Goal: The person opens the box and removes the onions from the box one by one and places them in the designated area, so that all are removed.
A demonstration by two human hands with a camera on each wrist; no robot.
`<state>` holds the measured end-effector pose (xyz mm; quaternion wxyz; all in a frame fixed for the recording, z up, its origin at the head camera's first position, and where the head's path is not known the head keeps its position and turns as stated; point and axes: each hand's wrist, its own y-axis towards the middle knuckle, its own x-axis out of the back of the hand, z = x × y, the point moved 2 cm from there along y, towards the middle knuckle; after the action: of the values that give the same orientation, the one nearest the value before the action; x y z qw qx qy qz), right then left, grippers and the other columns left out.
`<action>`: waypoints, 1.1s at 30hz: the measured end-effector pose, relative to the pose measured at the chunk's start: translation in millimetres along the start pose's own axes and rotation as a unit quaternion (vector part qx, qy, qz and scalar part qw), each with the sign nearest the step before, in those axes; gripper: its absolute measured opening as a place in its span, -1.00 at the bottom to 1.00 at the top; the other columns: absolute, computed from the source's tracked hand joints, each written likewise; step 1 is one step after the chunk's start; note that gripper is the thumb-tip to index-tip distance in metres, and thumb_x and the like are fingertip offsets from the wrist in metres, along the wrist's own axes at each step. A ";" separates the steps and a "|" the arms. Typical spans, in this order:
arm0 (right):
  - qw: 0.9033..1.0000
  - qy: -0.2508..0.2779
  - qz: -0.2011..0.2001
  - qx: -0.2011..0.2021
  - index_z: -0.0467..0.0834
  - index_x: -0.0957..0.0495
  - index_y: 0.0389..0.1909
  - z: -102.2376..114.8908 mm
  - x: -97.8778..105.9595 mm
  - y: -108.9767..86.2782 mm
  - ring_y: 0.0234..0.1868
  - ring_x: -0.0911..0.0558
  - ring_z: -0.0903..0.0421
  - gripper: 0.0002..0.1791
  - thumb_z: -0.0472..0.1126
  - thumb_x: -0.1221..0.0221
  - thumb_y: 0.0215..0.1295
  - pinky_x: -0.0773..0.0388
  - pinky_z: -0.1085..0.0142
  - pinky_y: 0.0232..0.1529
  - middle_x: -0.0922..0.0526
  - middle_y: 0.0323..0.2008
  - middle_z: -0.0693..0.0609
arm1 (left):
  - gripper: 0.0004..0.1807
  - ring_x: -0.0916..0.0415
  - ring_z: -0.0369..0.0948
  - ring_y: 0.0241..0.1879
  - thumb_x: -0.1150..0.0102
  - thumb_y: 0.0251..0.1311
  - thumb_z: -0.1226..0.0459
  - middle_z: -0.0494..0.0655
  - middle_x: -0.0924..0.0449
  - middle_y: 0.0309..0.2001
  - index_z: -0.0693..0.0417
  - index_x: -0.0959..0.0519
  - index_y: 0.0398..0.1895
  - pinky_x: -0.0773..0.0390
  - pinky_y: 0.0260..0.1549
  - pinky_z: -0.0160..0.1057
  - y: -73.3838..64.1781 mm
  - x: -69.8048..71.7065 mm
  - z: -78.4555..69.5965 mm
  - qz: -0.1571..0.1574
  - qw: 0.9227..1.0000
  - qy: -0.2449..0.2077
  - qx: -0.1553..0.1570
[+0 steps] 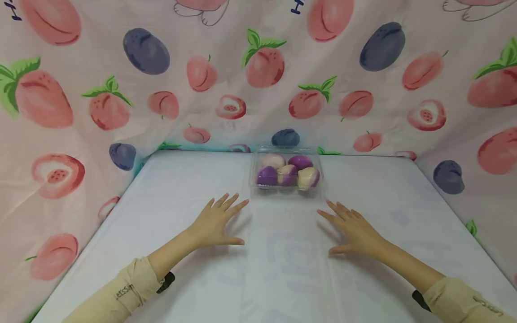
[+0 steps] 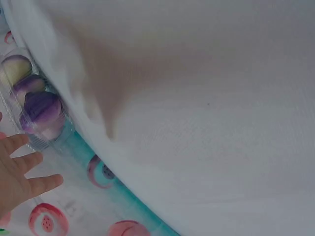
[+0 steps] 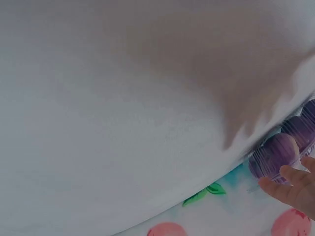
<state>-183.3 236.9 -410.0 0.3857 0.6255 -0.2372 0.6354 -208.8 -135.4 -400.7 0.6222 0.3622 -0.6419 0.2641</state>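
A clear plastic box (image 1: 288,149) stands at the far middle of the white table. Inside it lie several rounded purple-and-cream pieces (image 1: 287,175), smooth and roughly egg-shaped. My left hand (image 1: 216,224) is held over the table in front of the box and to its left, fingers spread and thumb out. Mirroring it, my right hand (image 1: 355,233) is to the box's front right, also with spread fingers. Neither hand holds anything. Fingers of the left hand (image 2: 22,179) appear beside the box in the left wrist view, and those of the right hand (image 3: 295,189) in the right wrist view.
A white cloth covers the table (image 1: 194,179). Behind it and along both sides hangs a pale curtain (image 1: 230,45) printed with peaches and dark blue fruit. Both hands cast soft shadows on the cloth.
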 end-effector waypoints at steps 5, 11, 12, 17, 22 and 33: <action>1.000 -0.005 -0.017 0.024 -0.08 -0.23 0.36 -1.5 0.1 1.4 0.21 -0.41 -0.28 0.09 0.15 -0.48 -0.26 -0.45 -0.18 0.01 -0.28 0.31 -0.29 | 0.08 -0.16 0.20 0.35 -0.21 -0.15 -0.37 0.13 -0.20 0.40 -0.23 -0.06 0.47 -0.22 0.19 0.31 -1.5 2.9 2.6 -0.002 1.000 -0.002 0.001; 0.998 0.013 -0.037 0.040 -0.10 -0.35 0.28 -2.7 0.0 7.0 0.11 -0.52 -0.22 -0.03 0.03 -0.51 -0.26 -0.52 -0.12 -0.05 -0.36 0.27 -0.26 | 0.01 -0.29 0.18 0.27 -0.31 -0.14 -0.26 0.14 -0.33 0.31 -0.14 -0.19 0.41 -0.31 0.17 0.24 -4.7 5.1 4.1 -0.019 1.000 0.003 0.001; 0.998 0.016 -0.042 0.043 -0.11 -0.38 0.25 -2.2 0.0 7.8 0.09 -0.54 -0.21 -0.07 0.02 -0.51 -0.25 -0.52 -0.11 -0.06 -0.38 0.26 -0.24 | -0.02 -0.32 0.16 0.26 -0.33 -0.12 -0.22 0.14 -0.36 0.29 -0.12 -0.22 0.40 -0.33 0.17 0.21 -4.7 5.4 4.0 -0.022 1.000 0.004 0.000; 0.996 0.022 -0.065 0.058 -0.13 -0.50 0.12 1.4 -0.5 11.4 0.02 -0.58 -0.18 -0.23 -0.02 -0.49 -0.22 -0.54 -0.09 -0.10 -0.46 0.19 -0.20 | -0.21 -0.48 0.07 0.13 -0.34 0.00 -0.06 0.12 -0.50 0.17 -0.03 -0.34 0.32 -0.47 0.09 0.06 -3.8 7.4 2.0 -0.041 0.999 -0.005 0.001; 0.996 0.025 -0.071 0.054 -0.13 -0.47 0.15 3.5 -0.2 16.9 0.02 -0.59 -0.14 -0.22 -0.01 -0.47 -0.18 -0.54 -0.06 -0.07 -0.50 0.16 -0.18 | -0.40 -0.55 0.02 0.04 -0.32 0.07 0.05 0.07 -0.58 0.07 0.04 -0.48 0.19 -0.54 -0.01 0.00 -1.6 8.3 -1.6 -0.053 0.998 -0.026 0.006; 0.996 0.064 -0.052 0.021 -0.17 -0.41 0.23 12.2 2.3 37.4 0.06 -0.57 -0.12 -0.28 -0.04 -0.37 0.03 -0.51 -0.08 0.01 -0.57 0.09 -0.13 | -0.56 -0.61 -0.06 -0.03 -0.26 0.12 0.04 -0.03 -0.66 -0.02 0.01 -0.58 0.05 -0.58 -0.08 -0.04 -1.1 12.4 -6.1 -0.075 0.994 -0.071 0.030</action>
<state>-205.0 205.7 -399.7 0.4196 0.6031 -0.1657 0.6578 -203.8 -132.9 -388.1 0.5818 0.4452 -0.6476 0.2093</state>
